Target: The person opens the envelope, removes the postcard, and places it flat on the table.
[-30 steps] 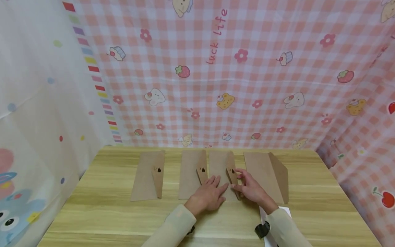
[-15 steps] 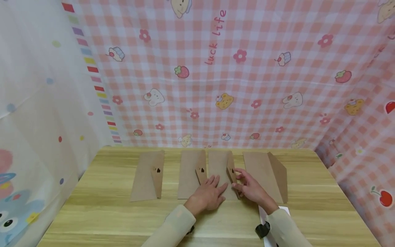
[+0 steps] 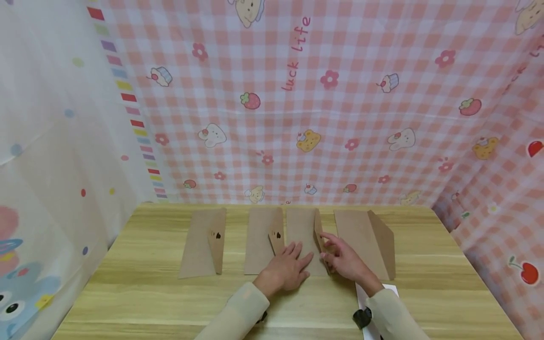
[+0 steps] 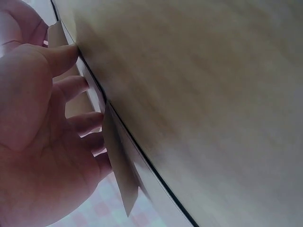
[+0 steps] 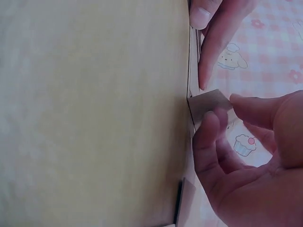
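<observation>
Several brown paper envelopes lie in a row on the wooden table. My left hand (image 3: 285, 268) rests palm down with spread fingers on the lower part of the third envelope (image 3: 301, 226), reaching over the second envelope (image 3: 260, 236). My right hand (image 3: 347, 259) pinches that third envelope's flap (image 5: 208, 105) by its free edge between thumb and fingers. The flap stands partly raised, and the fingers cover its dark mark. In the left wrist view, another raised flap (image 4: 120, 163) shows beside the left fingers.
The leftmost envelope (image 3: 199, 245) has its flap folded over, with a dark heart mark. The rightmost envelope (image 3: 354, 236) has its flap spread outward. A white sheet (image 3: 364, 293) lies partly under my right forearm. Patterned cloth (image 3: 272, 118) hangs behind the table.
The third envelope's flap tilts up slightly more, and its heart mark has become covered by my right fingers. My left hand stays in place.
</observation>
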Demonstrator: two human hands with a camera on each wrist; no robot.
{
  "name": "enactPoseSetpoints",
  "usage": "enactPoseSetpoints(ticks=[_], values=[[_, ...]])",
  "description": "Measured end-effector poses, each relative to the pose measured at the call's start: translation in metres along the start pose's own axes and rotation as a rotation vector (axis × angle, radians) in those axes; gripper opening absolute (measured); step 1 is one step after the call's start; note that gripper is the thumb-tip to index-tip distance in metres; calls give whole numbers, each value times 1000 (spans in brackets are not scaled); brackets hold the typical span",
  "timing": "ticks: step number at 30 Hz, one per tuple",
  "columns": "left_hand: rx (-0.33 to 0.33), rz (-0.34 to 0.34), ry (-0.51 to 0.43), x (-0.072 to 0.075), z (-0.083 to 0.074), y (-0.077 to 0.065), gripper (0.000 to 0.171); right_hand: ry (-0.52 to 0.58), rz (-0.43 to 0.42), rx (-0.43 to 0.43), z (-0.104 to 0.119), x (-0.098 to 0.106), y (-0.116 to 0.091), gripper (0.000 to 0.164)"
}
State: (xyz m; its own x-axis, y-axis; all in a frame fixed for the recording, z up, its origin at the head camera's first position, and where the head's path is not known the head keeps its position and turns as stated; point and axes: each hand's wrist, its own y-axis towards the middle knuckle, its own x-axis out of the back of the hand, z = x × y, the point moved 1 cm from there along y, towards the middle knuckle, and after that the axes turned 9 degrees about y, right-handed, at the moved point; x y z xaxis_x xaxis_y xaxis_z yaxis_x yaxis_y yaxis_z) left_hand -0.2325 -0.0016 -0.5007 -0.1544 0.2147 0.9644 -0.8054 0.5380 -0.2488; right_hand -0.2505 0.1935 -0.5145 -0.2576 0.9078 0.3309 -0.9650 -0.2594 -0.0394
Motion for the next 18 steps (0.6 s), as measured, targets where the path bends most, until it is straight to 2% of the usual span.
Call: enactPoseSetpoints(ticks=[5, 10, 18], values=[[2, 8, -3, -1, 0, 0, 55, -72, 0, 48, 2, -1, -1, 54], [2, 7, -1, -2, -1, 0, 55, -118, -11, 60, 3, 0, -2, 49], [1, 0, -1, 0, -1, -1, 54, -98, -18, 28, 6, 4, -4, 47]])
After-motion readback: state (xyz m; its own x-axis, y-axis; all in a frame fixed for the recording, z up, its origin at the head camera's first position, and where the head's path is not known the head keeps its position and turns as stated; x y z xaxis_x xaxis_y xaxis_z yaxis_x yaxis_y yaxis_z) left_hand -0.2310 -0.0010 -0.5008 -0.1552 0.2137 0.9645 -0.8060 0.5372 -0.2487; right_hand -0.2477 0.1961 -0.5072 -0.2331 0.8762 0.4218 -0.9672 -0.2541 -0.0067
